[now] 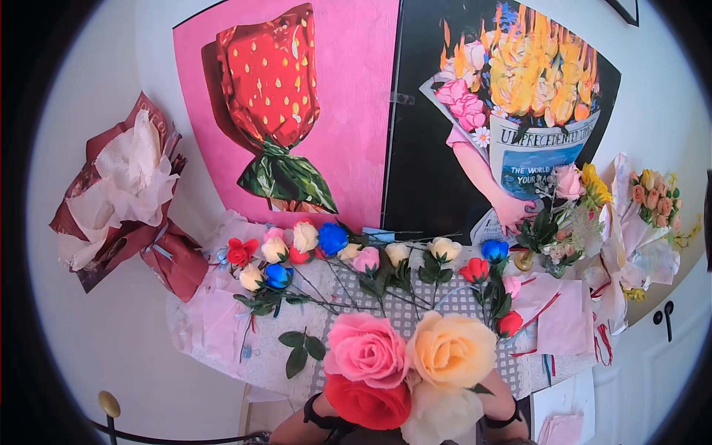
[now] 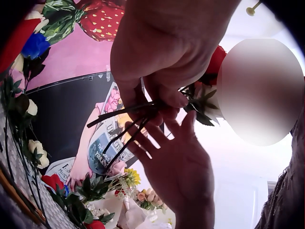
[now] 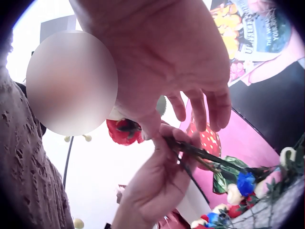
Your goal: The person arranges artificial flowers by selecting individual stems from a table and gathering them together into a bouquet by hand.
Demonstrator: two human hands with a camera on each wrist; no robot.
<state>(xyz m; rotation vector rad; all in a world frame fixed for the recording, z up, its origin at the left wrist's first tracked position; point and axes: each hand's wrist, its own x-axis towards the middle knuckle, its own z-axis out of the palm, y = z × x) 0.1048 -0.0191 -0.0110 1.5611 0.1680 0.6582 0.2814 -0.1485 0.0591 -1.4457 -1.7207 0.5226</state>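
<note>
In the head view, four large artificial roses fill the near middle: a pink rose (image 1: pixel 366 351), a peach rose (image 1: pixel 452 351), a red rose (image 1: pixel 368 401) and a white rose (image 1: pixel 442 412). These blooms hide both hands there, leaving the wrists visible. My left hand (image 2: pixel 162 52) grips the gathered dark stems (image 2: pixel 121 112), whose ends stick out past the fingers. My right hand (image 3: pixel 176 57) has its fingers extended and spread, its thumb tip right at the stems beside the left fingers. A green leaf (image 2: pixel 202 114) shows under the blooms.
Loose artificial roses, including a blue rose (image 1: pixel 332 238), lie along the back of the table (image 1: pixel 297 374). Pink paper sheets (image 1: pixel 564 315) and red ribbons lie at right. A wrapped bouquet (image 1: pixel 133 200) stands left; another, in pale wrapping (image 1: pixel 641 256), stands right. Two paintings stand behind.
</note>
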